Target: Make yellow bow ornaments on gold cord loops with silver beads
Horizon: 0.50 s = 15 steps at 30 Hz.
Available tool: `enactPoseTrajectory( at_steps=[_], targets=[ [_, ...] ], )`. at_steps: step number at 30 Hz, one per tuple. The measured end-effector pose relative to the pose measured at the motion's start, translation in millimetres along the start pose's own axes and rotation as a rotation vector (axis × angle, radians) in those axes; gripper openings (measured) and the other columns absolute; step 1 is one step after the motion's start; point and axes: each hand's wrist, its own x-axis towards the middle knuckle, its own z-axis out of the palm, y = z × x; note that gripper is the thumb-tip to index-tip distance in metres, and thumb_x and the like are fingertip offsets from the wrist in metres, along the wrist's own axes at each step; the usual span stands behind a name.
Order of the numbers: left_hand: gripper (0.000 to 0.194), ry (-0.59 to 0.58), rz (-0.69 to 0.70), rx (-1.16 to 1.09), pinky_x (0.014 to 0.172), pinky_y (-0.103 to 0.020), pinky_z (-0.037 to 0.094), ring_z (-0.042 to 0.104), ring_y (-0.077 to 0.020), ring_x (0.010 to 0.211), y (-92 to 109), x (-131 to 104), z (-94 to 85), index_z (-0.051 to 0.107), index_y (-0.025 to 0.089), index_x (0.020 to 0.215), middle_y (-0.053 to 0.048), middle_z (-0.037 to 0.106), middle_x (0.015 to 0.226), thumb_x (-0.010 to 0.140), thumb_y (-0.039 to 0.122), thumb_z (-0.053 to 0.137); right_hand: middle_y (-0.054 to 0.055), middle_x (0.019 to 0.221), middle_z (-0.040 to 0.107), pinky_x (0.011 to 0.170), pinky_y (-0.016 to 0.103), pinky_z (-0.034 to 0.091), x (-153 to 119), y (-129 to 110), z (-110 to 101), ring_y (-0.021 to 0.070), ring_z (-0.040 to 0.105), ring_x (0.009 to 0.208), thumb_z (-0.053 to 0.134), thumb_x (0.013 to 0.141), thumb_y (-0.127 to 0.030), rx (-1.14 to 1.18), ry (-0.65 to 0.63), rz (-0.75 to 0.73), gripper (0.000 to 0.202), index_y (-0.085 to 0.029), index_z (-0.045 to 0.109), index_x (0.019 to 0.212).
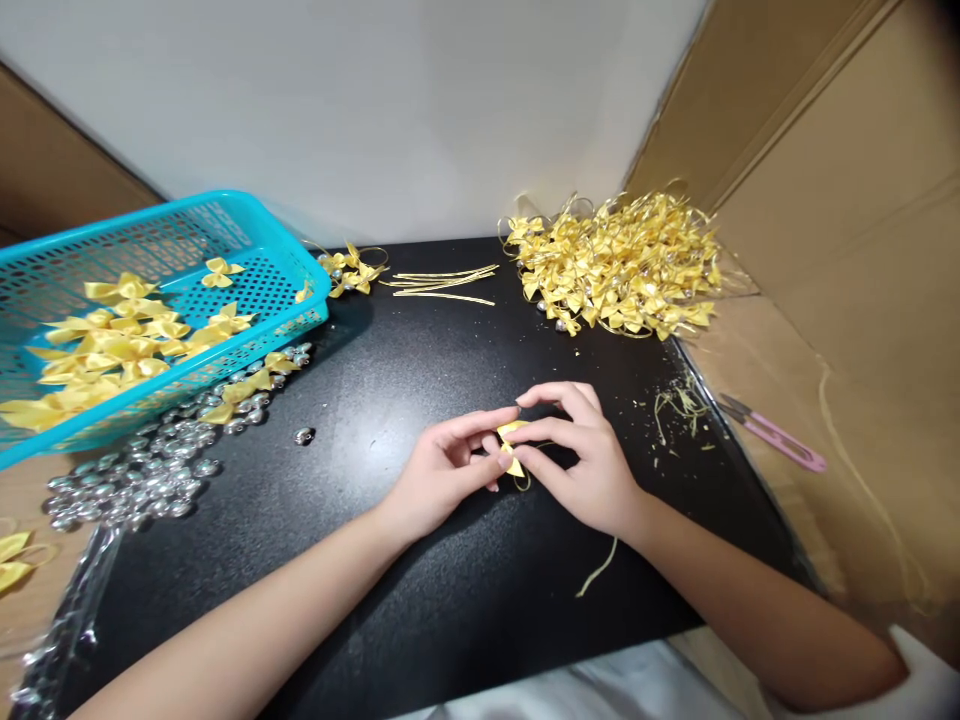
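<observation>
A yellow ribbon bow (513,462) is pinched between both hands, low over the black tabletop (420,610). My left hand (448,470) grips its left side with thumb and fingers. From the right, my right hand (581,455) presses thumb and fingertips on the same bow. Fingers cover much of it. A thin cord loops out below the bow, and a loose cord end (598,570) shows under my right wrist.
A blue basket (247,215) of yellow bows stands at left, silver bells (142,475) beside it. Gold cords (442,282) lie at the back. Finished-looking bows (622,265) are heaped back right. Pink-handled thread snips (776,435) and thread scraps (679,405) lie at right.
</observation>
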Motion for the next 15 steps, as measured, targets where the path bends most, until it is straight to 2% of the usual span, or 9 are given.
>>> enactPoseTrajectory(
  at_steps=[6, 10, 15],
  targets=[
    [0.038, -0.031, 0.043, 0.038, 0.052, -0.016, 0.049, 0.054, -0.0062, 0.061, 0, 0, 1.8, 0.075, 0.022, 0.109, -0.001, 0.063, 0.079, 0.072, 0.016, 0.080, 0.005, 0.102, 0.059, 0.089, 0.042, 0.045, 0, 0, 4, 0.0224, 0.052, 0.103, 0.066, 0.085, -0.014, 0.046, -0.040, 0.059, 0.011, -0.023, 0.068, 0.080],
    [0.037, -0.028, 0.060, 0.105, 0.050, -0.016, 0.049, 0.054, -0.0067, 0.062, 0, 0, 3.0, 0.075, 0.023, 0.109, -0.002, 0.061, 0.085, 0.073, 0.017, 0.078, 0.004, 0.092, 0.054, 0.087, 0.041, 0.044, -1, -4, 0, 0.0209, 0.052, 0.094, 0.059, 0.089, -0.017, 0.092, 0.060, 0.060, 0.011, -0.023, 0.063, 0.081],
    [0.038, 0.014, 0.048, 0.139, 0.048, -0.017, 0.047, 0.051, -0.0067, 0.059, 1, 2, 4.2, 0.075, 0.020, 0.109, 0.000, 0.058, 0.077, 0.072, 0.018, 0.078, 0.006, 0.095, 0.054, 0.081, 0.037, 0.048, 2, -3, -7, 0.0204, 0.055, 0.093, 0.058, 0.092, -0.030, 0.324, 0.150, 0.146, 0.014, -0.023, 0.060, 0.081]
  ],
)
